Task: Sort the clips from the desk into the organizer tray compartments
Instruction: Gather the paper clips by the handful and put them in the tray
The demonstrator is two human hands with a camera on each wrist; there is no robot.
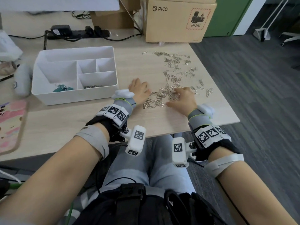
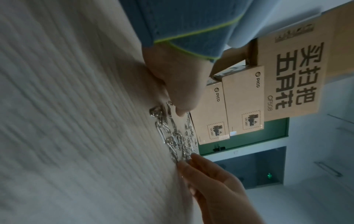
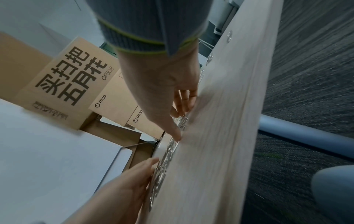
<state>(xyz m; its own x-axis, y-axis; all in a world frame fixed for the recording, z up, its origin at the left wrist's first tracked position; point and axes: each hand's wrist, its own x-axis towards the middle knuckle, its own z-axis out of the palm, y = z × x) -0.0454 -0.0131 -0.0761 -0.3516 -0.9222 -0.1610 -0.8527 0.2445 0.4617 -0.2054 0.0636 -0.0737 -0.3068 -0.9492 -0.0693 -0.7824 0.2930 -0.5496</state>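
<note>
Several silver paper clips point(image 1: 175, 64) lie scattered over the right part of the wooden desk, with a denser pile point(image 1: 159, 97) between my hands. My left hand point(image 1: 140, 89) stands on its edge at the pile's left side, fingers straight against the clips point(image 3: 162, 166). My right hand point(image 1: 182, 97) rests on the pile from the right, fingers spread on the clips point(image 2: 172, 136), holding none that I can see. The white organizer tray point(image 1: 73, 99) stands to the left of both hands. It holds teal binder clips point(image 1: 62, 88) in its left compartment and silver clips point(image 1: 90, 86) in the front right one.
A PICO cardboard box point(image 1: 178, 20) stands at the desk's back right and a black power strip point(image 1: 78, 33) lies behind the tray. A pink pad point(image 1: 11, 125) lies at the left front. The desk's right edge point(image 1: 227, 98) is close to the clips.
</note>
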